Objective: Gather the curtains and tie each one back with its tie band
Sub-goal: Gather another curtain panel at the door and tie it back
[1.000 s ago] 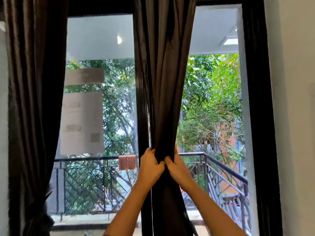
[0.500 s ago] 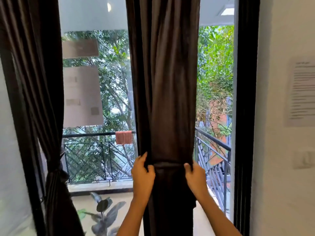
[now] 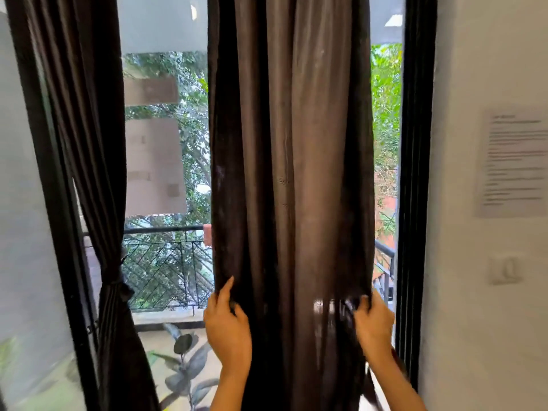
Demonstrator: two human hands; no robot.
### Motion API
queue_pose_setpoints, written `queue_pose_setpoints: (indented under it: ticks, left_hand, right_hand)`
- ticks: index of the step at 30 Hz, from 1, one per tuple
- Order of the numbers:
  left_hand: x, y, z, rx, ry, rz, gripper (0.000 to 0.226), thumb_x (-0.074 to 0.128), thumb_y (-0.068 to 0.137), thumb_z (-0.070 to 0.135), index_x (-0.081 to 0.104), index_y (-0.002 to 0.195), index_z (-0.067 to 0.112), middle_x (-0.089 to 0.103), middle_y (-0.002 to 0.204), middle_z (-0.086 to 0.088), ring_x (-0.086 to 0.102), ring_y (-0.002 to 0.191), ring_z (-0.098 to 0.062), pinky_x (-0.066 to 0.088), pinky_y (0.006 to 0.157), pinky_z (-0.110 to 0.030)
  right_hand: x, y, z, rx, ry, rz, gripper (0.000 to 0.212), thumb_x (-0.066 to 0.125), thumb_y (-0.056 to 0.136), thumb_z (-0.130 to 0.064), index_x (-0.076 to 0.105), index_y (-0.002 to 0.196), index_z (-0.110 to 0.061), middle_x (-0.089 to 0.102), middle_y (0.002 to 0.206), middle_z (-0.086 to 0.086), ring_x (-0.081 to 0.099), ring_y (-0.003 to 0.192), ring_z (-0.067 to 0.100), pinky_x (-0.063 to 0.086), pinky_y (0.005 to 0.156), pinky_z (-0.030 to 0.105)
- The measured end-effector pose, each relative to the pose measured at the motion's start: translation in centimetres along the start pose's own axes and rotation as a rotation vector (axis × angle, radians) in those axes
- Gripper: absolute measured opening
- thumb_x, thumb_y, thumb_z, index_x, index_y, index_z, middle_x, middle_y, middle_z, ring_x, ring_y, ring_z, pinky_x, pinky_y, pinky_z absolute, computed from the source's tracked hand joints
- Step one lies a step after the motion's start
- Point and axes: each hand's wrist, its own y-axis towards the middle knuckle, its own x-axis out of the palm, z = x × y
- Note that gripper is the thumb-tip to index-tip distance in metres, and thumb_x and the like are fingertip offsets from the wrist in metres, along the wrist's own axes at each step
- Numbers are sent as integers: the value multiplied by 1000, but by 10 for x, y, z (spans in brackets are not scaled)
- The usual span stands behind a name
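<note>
The centre curtain hangs spread wide, its long axis running straight from 12 to 6 o'clock. The hands flank it low down and are equally near: the left hand curls round its 9 o'clock edge, and the right hand bunches its 3 o'clock edge. Gathering looks to call for drawing both edges inward across that axis; the left curtain, out at 9 o'clock, is already cinched by its tie band, while the centre one's band I cannot make out.
</note>
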Motion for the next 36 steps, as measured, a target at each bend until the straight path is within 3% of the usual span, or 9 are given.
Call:
queue_pose_setpoints:
  ticks: [4, 7, 11, 13, 17, 20, 24, 31, 36]
  left_hand:
    - [0, 6, -6, -34, 113, -146, 55, 48, 82, -8, 56, 130, 19, 61, 119, -16, 60, 102, -34, 47, 81, -39]
    - [-9, 27, -16, -165, 114, -29, 46, 47, 86, -8, 57, 127, 8, 63, 111, -25, 60, 96, -41, 45, 79, -44]
    - [-8, 40, -24, -70, -22, -145, 32, 54, 93, 18, 61, 119, 1, 63, 108, -26, 59, 104, -41, 41, 86, -40]
    - [-6, 35, -21, -47, -156, -182, 53, 47, 90, 46, 62, 117, 2, 65, 111, -21, 59, 107, -35, 40, 84, -32]
    - [-7, 15, -23, 35, -373, -233, 112, 32, 62, 91, 51, 131, 6, 51, 133, -10, 47, 125, -24, 33, 98, -26]
    - [3, -4, -23, 210, -376, -417, 98, 60, 55, 80, 46, 134, 24, 36, 147, -7, 37, 136, -15, 33, 106, -24]
    - [25, -25, -13, 294, -351, -561, 93, 68, 65, 68, 38, 142, 26, 22, 154, 5, 23, 141, -4, 26, 112, -19]
    - [40, -18, -13, 111, -301, -463, 40, 57, 91, 10, 52, 130, 15, 52, 128, 3, 49, 113, -5, 27, 86, 8]
    - [47, -21, -10, 131, -284, -486, 32, 57, 90, 11, 58, 123, 12, 61, 113, 0, 58, 104, -12, 33, 80, 4]
  right_hand:
    - [-4, 6, 9, -106, -71, -17, 43, 53, 77, 17, 63, 115, 1, 66, 76, 25, 62, 65, 33, 33, 59, 27]
    - [-17, 12, 12, -64, 74, 236, 67, 47, 80, 19, 37, 142, -5, 59, 117, 27, 60, 96, 42, 45, 80, 37]
    - [-11, 8, 13, -387, 27, 135, 86, 40, 81, 24, 20, 149, -25, 14, 152, -26, 30, 138, 5, 29, 96, 1]
    - [1, 7, 20, -528, -67, 15, 90, 38, 79, 25, 28, 145, -34, 2, 152, -33, 19, 143, 8, 21, 105, 3]
    - [9, -10, 18, -328, 133, 80, 57, 42, 83, -13, 53, 112, -62, 51, 130, -21, 52, 118, 18, 28, 94, -2]
    - [14, -29, 3, -334, 279, 67, 25, 41, 83, -60, 49, 102, -73, 65, 113, -15, 55, 105, -5, 35, 84, -2]
    - [35, -42, 5, -482, 245, -136, 44, 41, 79, -76, 40, 122, -67, 50, 125, -38, 47, 117, -16, 35, 91, 1]
    - [46, -25, 16, -334, 96, -58, 46, 50, 90, -19, 45, 135, -13, 57, 128, 7, 56, 116, 22, 35, 90, 8]
    - [58, -27, 10, -417, 27, -153, 46, 46, 83, -8, 50, 128, -16, 56, 116, -7, 54, 103, -1, 33, 85, -5]
